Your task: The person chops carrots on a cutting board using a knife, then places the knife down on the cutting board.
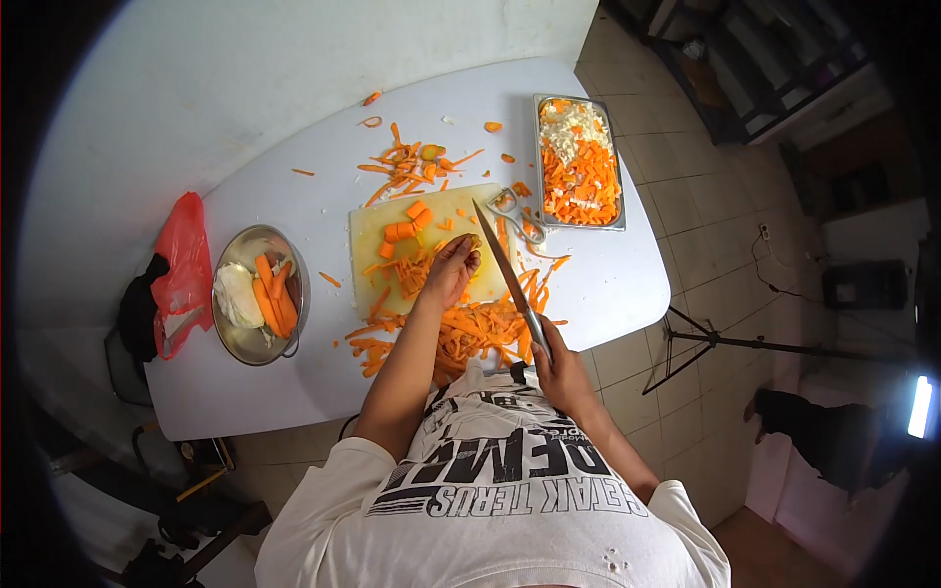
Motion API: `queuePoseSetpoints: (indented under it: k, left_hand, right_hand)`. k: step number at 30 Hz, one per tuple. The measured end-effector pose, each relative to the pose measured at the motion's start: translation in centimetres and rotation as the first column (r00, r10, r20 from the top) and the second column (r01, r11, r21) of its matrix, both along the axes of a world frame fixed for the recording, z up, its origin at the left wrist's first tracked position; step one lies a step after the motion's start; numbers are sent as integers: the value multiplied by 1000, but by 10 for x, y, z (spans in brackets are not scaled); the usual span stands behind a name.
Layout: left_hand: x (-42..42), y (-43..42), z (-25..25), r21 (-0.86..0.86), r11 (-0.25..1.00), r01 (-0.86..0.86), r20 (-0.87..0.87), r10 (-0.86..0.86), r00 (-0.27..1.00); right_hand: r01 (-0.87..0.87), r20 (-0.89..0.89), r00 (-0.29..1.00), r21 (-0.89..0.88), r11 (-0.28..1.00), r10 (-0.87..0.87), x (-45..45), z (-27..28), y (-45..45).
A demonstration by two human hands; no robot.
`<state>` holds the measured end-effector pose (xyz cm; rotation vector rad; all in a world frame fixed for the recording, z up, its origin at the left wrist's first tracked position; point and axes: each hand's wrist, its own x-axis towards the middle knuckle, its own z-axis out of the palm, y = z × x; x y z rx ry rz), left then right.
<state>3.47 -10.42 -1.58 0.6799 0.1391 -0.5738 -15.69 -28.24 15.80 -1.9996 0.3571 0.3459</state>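
My right hand (564,370) is wrapped round the handle of a long kitchen knife (503,260), its blade slanting up and left past the right side of the cutting board (368,211). Over the board, my left hand (452,271) is closed, with a small yellowish-orange carrot piece (475,241) at its fingertips. Thick carrot chunks (400,232) and cut carrot pieces lie on the board to the left of that hand. A peeler (520,216) rests by the board's right edge. Carrot peelings (470,338) are heaped along the near edge, close to my shirt.
A metal tray (624,211) of diced carrot and chopped white vegetable stands at the far right. On the left are a metal bowl (227,341) with whole carrots and a cabbage piece, and a red plastic bag (184,265). More peelings (407,167) lie behind the board.
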Motion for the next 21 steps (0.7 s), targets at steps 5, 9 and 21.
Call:
queuePoseSetpoints:
  k: [5,9,21]
  left_hand:
    - [1,-4,8,-54,998,-20,-4,20,1000]
    - [0,-4,12,-62,996,-65,-30,64,998]
    - [0,-2,6,-155,988,4,-99,-19,995]
  right_hand:
    - [-25,11,1000,-4,1000,25,2,-1,4]
    - [-26,57,998,-7,1000,26,0,-3,8]
    - [-45,54,997,-15,999,46,1,-3,11]
